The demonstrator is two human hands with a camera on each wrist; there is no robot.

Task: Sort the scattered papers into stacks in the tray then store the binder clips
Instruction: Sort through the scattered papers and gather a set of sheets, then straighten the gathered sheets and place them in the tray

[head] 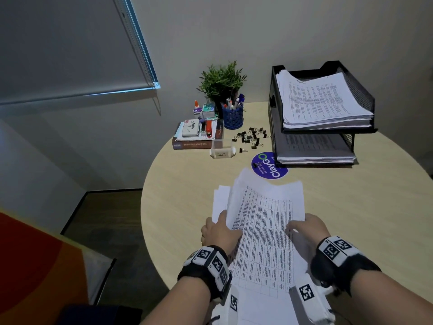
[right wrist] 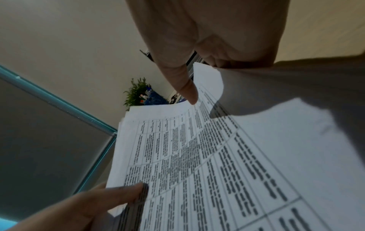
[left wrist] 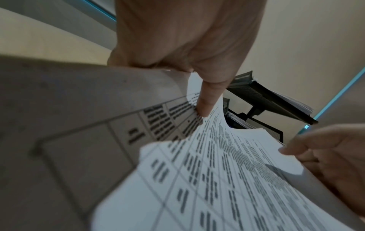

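Papers in hand: a bundle of printed table sheets (head: 262,231), held up over the near edge of the table, sagging in the middle; a few sheets stick out at the far left corner.
Left hand: left hand (head: 220,233) grips the bundle's left edge; thumb lies on the printed top face, the other fingers curl under the sheets (left wrist view).
Right hand: right hand (head: 307,227) grips the right edge the same way, thumb on top, fingers tucked beneath and mostly hidden by paper.
Table: round, pale wood table (head: 187,207).
Sticker: blue round sticker (head: 269,165) on the tabletop just beyond the bundle's far edge.
Clip box: small clear box labelled "Small" (head: 222,152), left of the sticker, standing on the table.
Binder clips: black binder clips (head: 250,137) scattered loose on the table, between the clip box and the tray, near the pen cup.
Tray: black mesh two-tier tray (head: 356,95) at far right; both tiers hold a stack of printed papers, the upper stack thick.
Far left clutter: a book (head: 194,144) with a stapler and small items on top, a blue pen cup (head: 233,117), a glue bottle (head: 196,104), a potted plant (head: 221,80) against the wall.
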